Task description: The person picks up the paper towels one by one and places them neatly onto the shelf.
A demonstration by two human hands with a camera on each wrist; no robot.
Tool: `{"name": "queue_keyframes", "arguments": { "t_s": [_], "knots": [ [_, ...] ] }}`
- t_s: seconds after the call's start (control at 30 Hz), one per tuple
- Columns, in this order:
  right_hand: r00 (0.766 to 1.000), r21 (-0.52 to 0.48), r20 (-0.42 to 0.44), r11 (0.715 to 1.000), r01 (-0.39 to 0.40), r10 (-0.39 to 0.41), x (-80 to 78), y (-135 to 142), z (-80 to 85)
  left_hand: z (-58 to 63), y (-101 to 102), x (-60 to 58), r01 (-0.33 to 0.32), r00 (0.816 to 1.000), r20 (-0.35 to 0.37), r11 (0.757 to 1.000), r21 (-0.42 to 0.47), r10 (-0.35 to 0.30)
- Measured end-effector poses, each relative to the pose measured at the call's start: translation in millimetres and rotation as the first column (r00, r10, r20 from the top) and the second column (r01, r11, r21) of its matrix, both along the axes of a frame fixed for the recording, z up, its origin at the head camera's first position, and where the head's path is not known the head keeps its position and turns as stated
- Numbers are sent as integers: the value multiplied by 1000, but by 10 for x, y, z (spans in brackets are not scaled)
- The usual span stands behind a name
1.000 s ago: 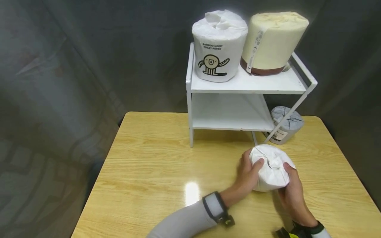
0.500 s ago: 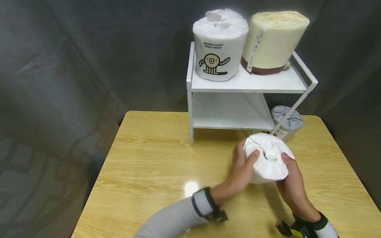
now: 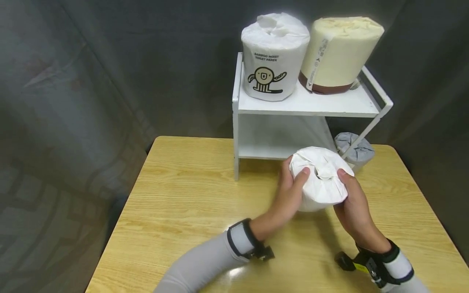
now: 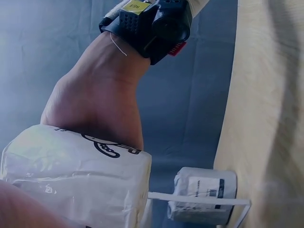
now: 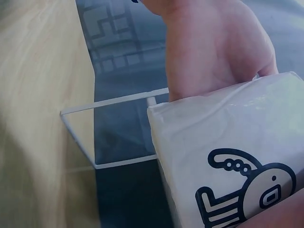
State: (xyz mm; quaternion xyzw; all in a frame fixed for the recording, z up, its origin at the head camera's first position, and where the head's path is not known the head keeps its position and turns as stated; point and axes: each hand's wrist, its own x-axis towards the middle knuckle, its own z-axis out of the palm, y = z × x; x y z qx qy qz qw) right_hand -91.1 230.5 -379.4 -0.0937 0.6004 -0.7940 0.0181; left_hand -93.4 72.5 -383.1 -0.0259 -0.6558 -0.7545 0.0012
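Note:
A white paper-wrapped toilet roll (image 3: 324, 183) is held between both hands, raised off the table before the shelf's right half. My left hand (image 3: 287, 197) grips its left side, my right hand (image 3: 353, 207) its right, each thumb on the crumpled top. In the right wrist view a black cartoon figure shows on the wrapper of the toilet roll (image 5: 190, 128), with the left hand (image 5: 213, 52) across it. The left wrist view has the right hand (image 4: 99, 99) on the far side. Fingers behind the roll are mostly hidden.
A white two-tier shelf (image 3: 307, 110) stands at the table's back. On its upper tier are a white toilet roll (image 3: 271, 77) and a cream roll (image 3: 337, 57) with a brown band. A grey-wrapped roll (image 3: 355, 146) sits on the wooden table (image 3: 183, 195) by the shelf's right leg.
Both hands have carried the toilet roll away from the person, toward the shelf and a little left. It now overlaps the lower tier's front edge in the head view.

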Motion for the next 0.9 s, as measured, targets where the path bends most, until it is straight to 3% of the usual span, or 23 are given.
{"name": "queue_keyframes", "arguments": {
  "t_s": [0.27, 0.47, 0.63, 0.9],
  "knots": [
    [999, 70, 4, 996, -48, 48, -149, -99, 219, 149, -103, -116, -17, 999, -27, 997, 75, 19],
    [997, 79, 22, 994, -75, 73, -258, -168, 343, 254, -172, -191, -40, 999, -4, 997, 71, 41],
    [996, 78, 31, 993, -84, 82, -372, -230, 402, 322, -214, -279, -84, 996, 9, 996, 35, 84],
    [992, 86, 46, 989, -121, 118, -549, -309, 436, 348, -274, -418, -85, 996, 14, 993, 81, 85]
  ]
}}
